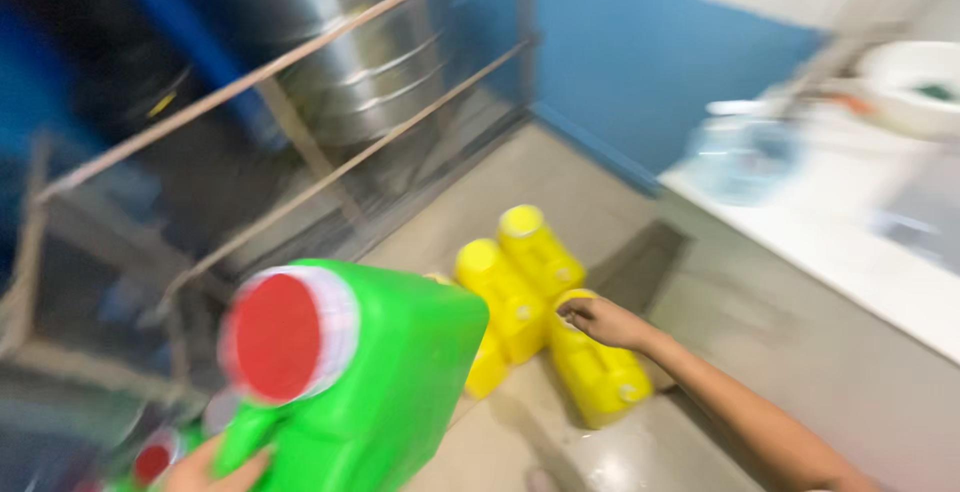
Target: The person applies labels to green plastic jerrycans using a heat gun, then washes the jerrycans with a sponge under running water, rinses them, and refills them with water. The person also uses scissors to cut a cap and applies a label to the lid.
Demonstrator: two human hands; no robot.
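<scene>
Green plastic fills the lower left of the frame: a large green jerrycan (380,392) with a broad red cap (275,337) ringed in white, tipped so that the cap faces the camera. The left hand (215,470) shows only as a few fingers at the bottom edge, curled under the can's lower corner and gripping it there. The picture is smeared by motion, so the finer hold of those fingers cannot be made out.

The right arm stretches in from the lower right corner towards the centre of the frame. The right hand (600,320) rests its fingertips on the top of the nearest yellow jerrycan (598,367), close to its neck; the fingers are bent, but whether they clasp the can or merely touch it I cannot tell.

Two more yellow jerrycans (525,267) lie just beside it, up and to the left, all of them lying on their sides on the grey tiled floor (580,452), and a further yellow one is partly hidden behind the green can.

In the upper left stands a steel tank (350,62) behind a thin metal frame (300,102). A blue wall (660,72) runs across the upper middle. Along the right side a white counter (850,252) carries a clear water bottle (745,157) and, in the upper right corner, a white basin (915,82). At the bottom left edge a second red cap (152,460) peeks out, blurred, beside the green can.
</scene>
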